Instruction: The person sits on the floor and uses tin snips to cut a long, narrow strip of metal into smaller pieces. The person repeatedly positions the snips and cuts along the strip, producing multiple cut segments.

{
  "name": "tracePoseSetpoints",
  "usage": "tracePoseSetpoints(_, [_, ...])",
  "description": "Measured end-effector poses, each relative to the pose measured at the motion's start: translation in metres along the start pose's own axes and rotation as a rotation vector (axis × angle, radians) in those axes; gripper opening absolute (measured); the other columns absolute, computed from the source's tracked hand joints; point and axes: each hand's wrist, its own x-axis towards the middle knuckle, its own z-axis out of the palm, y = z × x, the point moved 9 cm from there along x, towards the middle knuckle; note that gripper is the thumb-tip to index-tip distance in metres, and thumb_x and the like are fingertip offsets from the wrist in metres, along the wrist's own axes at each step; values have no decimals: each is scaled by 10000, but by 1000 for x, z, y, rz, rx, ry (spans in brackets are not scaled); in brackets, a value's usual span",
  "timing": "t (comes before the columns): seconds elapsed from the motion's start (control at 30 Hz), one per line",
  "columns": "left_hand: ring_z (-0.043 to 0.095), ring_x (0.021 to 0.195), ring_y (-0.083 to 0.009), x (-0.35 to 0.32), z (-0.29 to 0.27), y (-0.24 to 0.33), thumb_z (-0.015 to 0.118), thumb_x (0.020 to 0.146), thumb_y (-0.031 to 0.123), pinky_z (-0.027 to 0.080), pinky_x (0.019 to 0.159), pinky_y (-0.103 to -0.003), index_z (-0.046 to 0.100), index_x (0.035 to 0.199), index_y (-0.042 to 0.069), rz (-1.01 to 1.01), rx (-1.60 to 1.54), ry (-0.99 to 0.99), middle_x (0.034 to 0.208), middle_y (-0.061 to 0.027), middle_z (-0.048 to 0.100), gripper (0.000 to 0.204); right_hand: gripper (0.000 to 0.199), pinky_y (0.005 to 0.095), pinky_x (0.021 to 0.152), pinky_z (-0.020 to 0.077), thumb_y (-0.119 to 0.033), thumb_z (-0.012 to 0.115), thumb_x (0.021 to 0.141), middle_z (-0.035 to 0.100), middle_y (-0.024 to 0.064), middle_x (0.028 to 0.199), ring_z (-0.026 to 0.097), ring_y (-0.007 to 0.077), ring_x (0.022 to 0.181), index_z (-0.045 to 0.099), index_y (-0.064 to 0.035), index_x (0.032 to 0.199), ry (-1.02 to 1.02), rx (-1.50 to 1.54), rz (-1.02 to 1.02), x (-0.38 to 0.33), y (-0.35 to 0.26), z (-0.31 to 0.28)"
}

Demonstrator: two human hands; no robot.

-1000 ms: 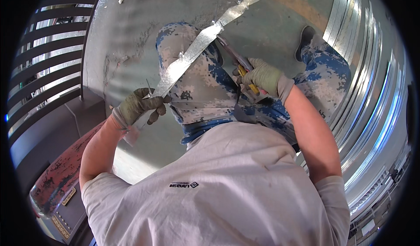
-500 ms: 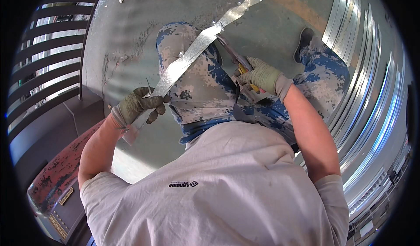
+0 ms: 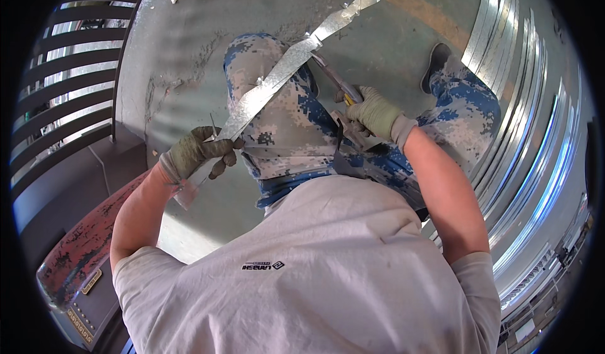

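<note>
My left hand [image 3: 198, 154], in a greenish work glove, is closed on the near end of a long, shiny sheet-metal strip [image 3: 258, 96]. The strip slants up and away to the right across my left knee, with small bent tabs and notches along its edges. My gloved right hand [image 3: 373, 113] is wrapped round the yellow handles of metal snips [image 3: 337, 80]. Their long jaws point up-left and meet the strip's lower edge just beyond the knee. Glove and fingers hide most of the handles.
Many long metal strips [image 3: 504, 45] lie on the floor at the right. A dark slatted bench or rack [image 3: 69, 80] stands at the left, with a worn red curved piece [image 3: 94, 234] below it. My right shoe [image 3: 436, 61] rests on the grey floor [image 3: 189, 51].
My right hand has shifted slightly left, and less of the yellow handles shows beneath its fingers. The left hand and the strip have hardly moved.
</note>
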Motion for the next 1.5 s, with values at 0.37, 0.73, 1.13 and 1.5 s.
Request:
tracePoseSetpoints(0.37, [666, 590, -187, 5, 1, 1, 823, 1050, 268, 499, 524, -329, 736, 1289, -58, 46, -11, -2, 885, -106, 768, 413, 361, 386, 592, 547, -73, 727, 976, 694, 99, 865, 661, 190, 672, 652, -53, 1329, -25, 58, -8, -3, 4, 3])
tracePoseSetpoints(0.73, [664, 614, -161, 3, 5, 1, 821, 1046, 233, 488, 531, -304, 751, 1291, -37, -16, -81, 38, 881, -96, 760, 371, 534, 343, 636, 577, -199, 855, 1018, 779, 92, 1030, 721, 175, 748, 663, -91, 1505, -47, 81, 63, -1, 11, 21])
tracePoseSetpoints(1.13, [661, 624, -160, 3, 5, 3, 849, 1019, 257, 489, 541, -309, 760, 1287, -42, -12, -81, 27, 889, -87, 769, 411, 542, 357, 464, 464, -150, 799, 980, 762, 102, 912, 673, 167, 631, 643, -121, 1498, -20, 89, 99, -7, 11, 13])
tracePoseSetpoints(1.5, [655, 611, -166, 4, 3, 1, 832, 1037, 259, 498, 548, -326, 754, 1288, -50, -4, -64, 19, 889, -103, 768, 405, 569, 358, 619, 572, -74, 810, 943, 777, 99, 1003, 706, 188, 698, 615, -66, 1477, -90, 211, 59, -7, 4, 9])
